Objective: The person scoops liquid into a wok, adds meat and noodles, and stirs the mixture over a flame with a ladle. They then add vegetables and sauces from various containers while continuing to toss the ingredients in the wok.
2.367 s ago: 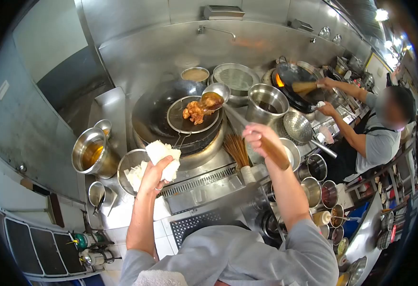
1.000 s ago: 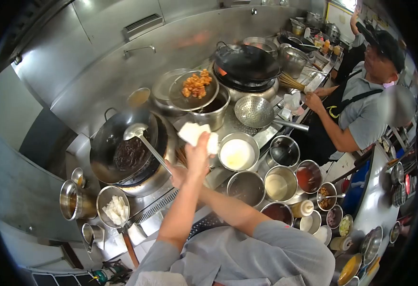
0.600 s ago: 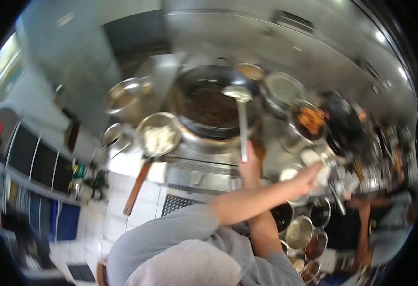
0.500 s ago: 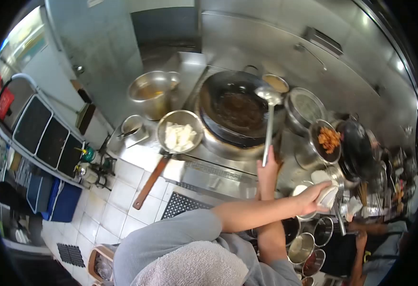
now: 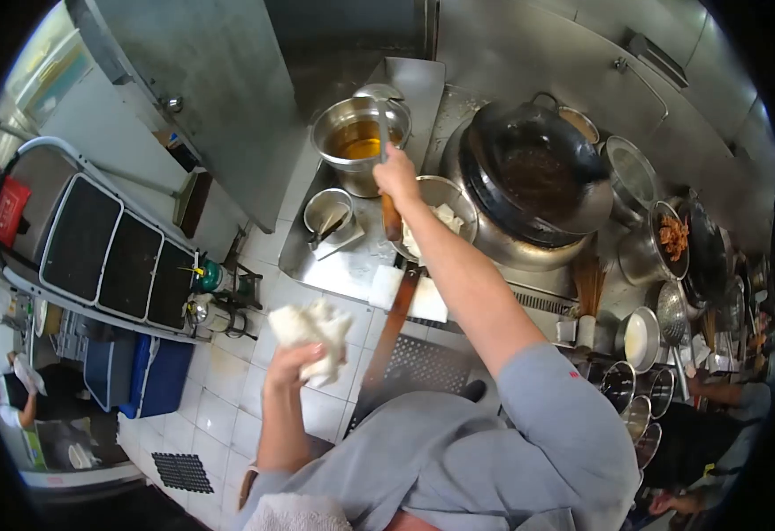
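My right hand (image 5: 396,177) grips a ladle (image 5: 391,217) by its wooden handle. The metal shaft reaches over a steel pot (image 5: 321,142) holding amber liquid. My left hand (image 5: 297,363) is closed on a bunched white cloth (image 5: 312,329), held up over the tiled floor. Below my right forearm, partly covered by it, a round pan (image 5: 470,208) holds white pieces (image 5: 445,214); its long wooden handle (image 5: 400,305) points toward me. Right of the pan, a large black wok (image 5: 538,133) with dark liquid in its bottom sits on the stove.
A small steel pot (image 5: 330,210) with a utensil stands at the counter's left end. Toward the right are a pot of orange-brown food (image 5: 673,237), a perforated skimmer (image 5: 673,305) and several steel bowls (image 5: 618,382). At left stands a folding step ladder (image 5: 82,234). Other people work at both sides.
The ladle in my right hand has swung from the wok's right side left to the steel pot. My left hand has carried the cloth from the right counter to the left. The view has shifted.
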A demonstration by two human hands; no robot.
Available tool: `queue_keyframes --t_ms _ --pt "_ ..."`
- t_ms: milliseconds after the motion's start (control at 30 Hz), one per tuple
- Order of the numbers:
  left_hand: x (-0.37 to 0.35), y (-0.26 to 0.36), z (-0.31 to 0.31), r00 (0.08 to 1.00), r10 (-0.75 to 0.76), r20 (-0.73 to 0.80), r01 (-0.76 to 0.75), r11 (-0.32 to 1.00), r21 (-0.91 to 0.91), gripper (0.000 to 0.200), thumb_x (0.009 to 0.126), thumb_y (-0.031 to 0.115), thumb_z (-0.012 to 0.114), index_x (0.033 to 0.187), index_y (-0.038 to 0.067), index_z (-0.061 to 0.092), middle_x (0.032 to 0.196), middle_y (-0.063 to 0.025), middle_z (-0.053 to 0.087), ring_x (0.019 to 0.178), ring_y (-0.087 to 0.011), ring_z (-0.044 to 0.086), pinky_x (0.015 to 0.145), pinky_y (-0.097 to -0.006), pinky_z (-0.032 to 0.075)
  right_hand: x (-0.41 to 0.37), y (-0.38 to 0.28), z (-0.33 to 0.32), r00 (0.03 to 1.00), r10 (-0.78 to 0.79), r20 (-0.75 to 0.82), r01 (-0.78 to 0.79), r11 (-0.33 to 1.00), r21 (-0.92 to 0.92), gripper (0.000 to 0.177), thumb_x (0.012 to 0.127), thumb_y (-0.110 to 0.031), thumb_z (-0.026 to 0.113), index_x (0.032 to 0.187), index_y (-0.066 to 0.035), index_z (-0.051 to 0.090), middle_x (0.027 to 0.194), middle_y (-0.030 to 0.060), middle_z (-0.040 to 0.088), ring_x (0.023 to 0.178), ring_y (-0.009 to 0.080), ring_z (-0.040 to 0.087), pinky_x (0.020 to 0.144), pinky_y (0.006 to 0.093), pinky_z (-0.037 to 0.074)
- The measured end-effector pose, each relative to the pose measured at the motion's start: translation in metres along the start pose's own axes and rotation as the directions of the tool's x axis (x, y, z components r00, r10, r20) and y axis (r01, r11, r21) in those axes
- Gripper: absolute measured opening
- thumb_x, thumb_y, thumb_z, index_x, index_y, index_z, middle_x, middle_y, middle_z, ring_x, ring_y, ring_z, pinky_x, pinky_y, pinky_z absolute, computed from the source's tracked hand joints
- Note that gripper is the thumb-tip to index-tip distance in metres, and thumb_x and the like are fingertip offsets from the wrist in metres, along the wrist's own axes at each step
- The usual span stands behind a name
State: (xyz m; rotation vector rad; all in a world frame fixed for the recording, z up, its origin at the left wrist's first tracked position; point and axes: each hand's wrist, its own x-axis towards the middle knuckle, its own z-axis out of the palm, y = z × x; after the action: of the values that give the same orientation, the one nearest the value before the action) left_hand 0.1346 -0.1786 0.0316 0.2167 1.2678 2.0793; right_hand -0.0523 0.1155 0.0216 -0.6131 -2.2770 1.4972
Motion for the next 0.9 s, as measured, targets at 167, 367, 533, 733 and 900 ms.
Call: queue_keyframes --t_ms 167,367,533,733,900 --pt "-0.048 -0.051 -0.088 0.987 -0.098 -0.125 0.042 0.919 -0.393 0.063 0.074 0.038 0.068 0.119 -0.001 0.049 0.097 -0.0175 0.059 0.085 -0.0302 0.060 0.074 -0.0412 0.051 -0.004 -0.015 0.063 0.997 0.012 -0.077 -0.013 1.000 -0.014 0.038 0.081 -0.012 0.049 0.117 0.000 0.053 0.089 0.0276 0.065 0.072 0.0383 0.066 0.065 0.0423 0.054" --pt "-0.037 -0.086 -0.098 0.962 -0.156 -0.223 0.021 0.858 -0.512 0.051 0.088 0.040 0.051 0.123 0.003 0.051 0.117 -0.0168 0.057 0.116 -0.0349 0.050 0.100 -0.0510 0.038 -0.061 0.117 0.111 0.901 0.356 0.246 -0.433 0.762 0.482 0.032 0.093 -0.026 0.045 0.115 -0.004 0.054 0.071 0.0174 0.064 0.059 0.0227 0.066 0.046 0.0353 0.050" --pt "-0.007 -0.087 -0.119 0.919 -0.250 -0.303 0.073 0.867 -0.493 0.048 0.090 0.041 0.049 0.119 0.003 0.053 0.112 -0.0172 0.058 0.109 -0.0317 0.055 0.093 -0.0452 0.044 -0.067 0.106 0.203 0.613 0.397 0.684 -0.786 0.216 0.579 0.076 0.072 -0.062 0.068 0.120 -0.008 0.045 0.077 0.0142 0.056 0.062 0.0307 0.066 0.052 0.0397 0.056" --pt "0.015 -0.075 -0.115 0.936 -0.179 -0.302 0.088 0.953 -0.291 0.045 0.090 0.039 0.051 0.120 0.005 0.052 0.104 -0.0123 0.061 0.100 -0.0255 0.057 0.089 -0.0423 0.045 -0.101 0.050 0.124 0.660 0.317 0.681 -0.741 0.428 0.518 0.047 0.087 -0.041 0.059 0.113 -0.002 0.052 0.081 0.0209 0.063 0.060 0.0307 0.067 0.049 0.0391 0.056" --pt "0.029 -0.067 -0.037 0.986 -0.144 0.083 0.153 0.982 -0.115 0.054 0.086 0.040 0.053 0.125 0.002 0.047 0.106 -0.0135 0.059 0.100 -0.0266 0.057 0.088 -0.0404 0.046 -0.218 0.073 -0.031 0.936 0.168 0.308 -0.246 0.940 0.237 0.039 0.087 -0.034 0.057 0.092 0.005 0.060 0.072 0.0181 0.065 0.059 0.0261 0.068 0.049 0.0379 0.056"
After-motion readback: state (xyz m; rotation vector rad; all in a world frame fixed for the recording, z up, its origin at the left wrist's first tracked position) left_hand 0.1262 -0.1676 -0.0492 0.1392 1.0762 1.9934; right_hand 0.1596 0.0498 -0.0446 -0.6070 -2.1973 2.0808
